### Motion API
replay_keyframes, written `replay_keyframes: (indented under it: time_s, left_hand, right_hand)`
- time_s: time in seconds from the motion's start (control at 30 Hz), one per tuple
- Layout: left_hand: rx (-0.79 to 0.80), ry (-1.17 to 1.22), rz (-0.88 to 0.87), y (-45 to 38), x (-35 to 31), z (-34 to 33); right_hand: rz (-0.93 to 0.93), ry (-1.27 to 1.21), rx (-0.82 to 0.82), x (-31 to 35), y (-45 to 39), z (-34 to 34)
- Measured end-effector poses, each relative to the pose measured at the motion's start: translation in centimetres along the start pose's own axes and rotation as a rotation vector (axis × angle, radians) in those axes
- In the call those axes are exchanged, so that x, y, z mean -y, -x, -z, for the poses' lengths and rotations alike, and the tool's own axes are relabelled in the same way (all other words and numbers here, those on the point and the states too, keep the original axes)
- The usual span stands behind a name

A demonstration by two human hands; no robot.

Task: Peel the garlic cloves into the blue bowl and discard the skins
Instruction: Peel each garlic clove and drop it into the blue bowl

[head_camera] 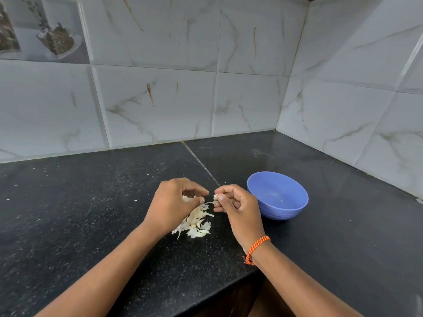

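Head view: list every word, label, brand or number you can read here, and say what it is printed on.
No readable text anywhere.
Blue bowl: plain, no label or brand.
Picture tile on the wall: printed images only, no lettering.
Orange wristband on the right wrist: plain cord, no writing.
Black counter: only speckles.

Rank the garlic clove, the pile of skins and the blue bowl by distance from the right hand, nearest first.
1. Garlic clove: pinched in the right hand.
2. Pile of skins: on the counter, to its left.
3. Blue bowl: to its right, partly behind it.
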State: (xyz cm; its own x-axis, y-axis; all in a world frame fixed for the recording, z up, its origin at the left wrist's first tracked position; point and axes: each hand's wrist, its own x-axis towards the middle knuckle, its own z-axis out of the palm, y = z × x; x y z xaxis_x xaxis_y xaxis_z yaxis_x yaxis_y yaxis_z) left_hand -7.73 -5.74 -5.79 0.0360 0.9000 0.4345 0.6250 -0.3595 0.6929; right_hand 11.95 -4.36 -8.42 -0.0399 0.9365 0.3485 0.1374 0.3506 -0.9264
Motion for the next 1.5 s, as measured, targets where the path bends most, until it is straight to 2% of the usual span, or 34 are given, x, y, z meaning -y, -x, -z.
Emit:
replay_keyframes:
  time_s: [0.2,0.53,0.93,1.17,1.5]
  left_hand:
    - [0.029,-0.005,-0.055,0.1,-0.6,0.0]
    - [0.017,0.146,0.008,0.6,-1.1,-0.9]
    - [-0.022,0.293,0.103,0.7,-1.8,-0.6]
    - [-0.068,0.174,0.060,0.9,-1.8,-1.1]
    - [-0.059,0.263,0.085,1.0,-2.2,-1.2]
  right_hand:
    - [-0.001,0.001,0.015,0.3,0.3,0.2]
    - [-0.030,-0.181,0.052,1.2,0.7,0.4]
    - [-0.047,-0.258,0.090,1.5,0.8,0.5]
    - [0.003,-0.182,0.069,1.4,0.9,0.4]
    - [0.039,-0.007,0.071,0.9,0.8,0.4]
